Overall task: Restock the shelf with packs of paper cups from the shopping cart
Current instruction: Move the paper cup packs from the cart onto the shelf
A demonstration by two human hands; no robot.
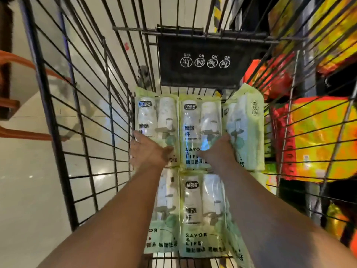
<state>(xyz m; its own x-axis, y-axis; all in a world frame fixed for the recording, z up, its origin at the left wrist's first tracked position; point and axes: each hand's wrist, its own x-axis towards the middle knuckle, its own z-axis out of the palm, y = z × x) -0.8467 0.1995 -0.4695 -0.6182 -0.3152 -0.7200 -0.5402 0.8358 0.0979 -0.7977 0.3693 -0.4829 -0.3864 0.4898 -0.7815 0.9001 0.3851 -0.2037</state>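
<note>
Because both hands are deep in the shopping cart [81, 105] at once, the likeliest slip is a half-caught lift. The left hand [148, 151] lies with fingers spread on the left edge of the far-left pack [156, 120]; whether they curl under it I cannot tell. The right hand [218, 149] has its fingers pushed into the seam between the middle pack [200, 124] and the tilted pack [245, 128] just to its right, with the thumb lying across the middle pack's face; a full clamp is not visible. If the lift starts from here, I judge the glossy film could slide from the palms, or the tilted pack, which leans against the cart's right wall, could topple into the gap left behind. A pack dragged upward might also snag on the wire bars close beside the left hand.

All the packs of paper cups are in the cart: 3 in the row under the hands, at least 2 more nearer the body, below the forearms, including the near pack [199, 215]. No shelf space for them is clear from here; bright orange and yellow goods [316, 136] show through the wire beyond the right hand.

Readable print: "SAVOR & LIFE" on the pack fronts, with Chinese characters I cannot make out reliably. The black flap [204, 60] beyond both hands shows 4 round pictograms, captioned upside down "YES", "NO", "NO", "NO".
</note>
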